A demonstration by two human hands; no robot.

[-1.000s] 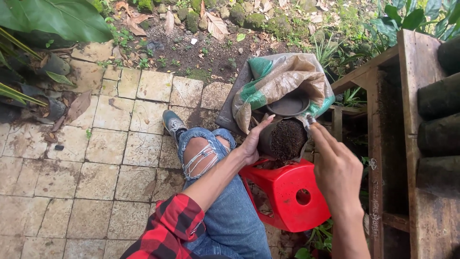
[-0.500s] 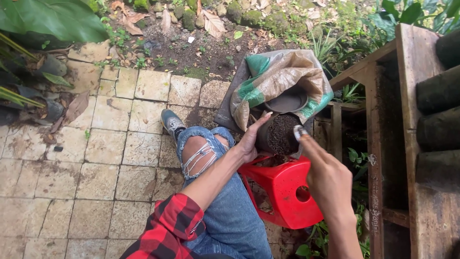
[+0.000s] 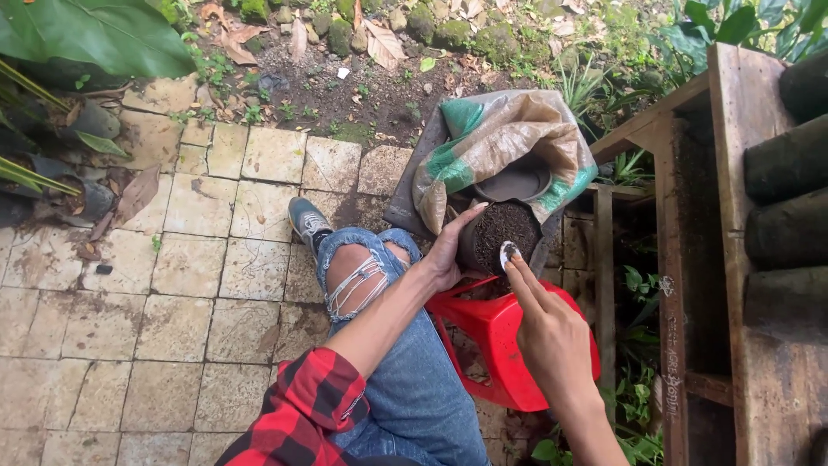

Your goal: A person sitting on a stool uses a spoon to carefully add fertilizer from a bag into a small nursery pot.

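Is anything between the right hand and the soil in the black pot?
Nothing visible is. The right hand points two fingers at the near rim of the pot, with a small pale thing at the fingertips. The soil lies open above it. The left hand rests against the pot's far-left side, out of the way.

A dark, soft-sided planting bag [image 3: 504,237] full of dark soil stood upright, its open round top facing up. The left hand [image 3: 448,255] pressed flat against its left side. A small pale oval object [image 3: 507,254], pinched at the right hand's [image 3: 552,336] fingertips, sat at the bag's near rim.
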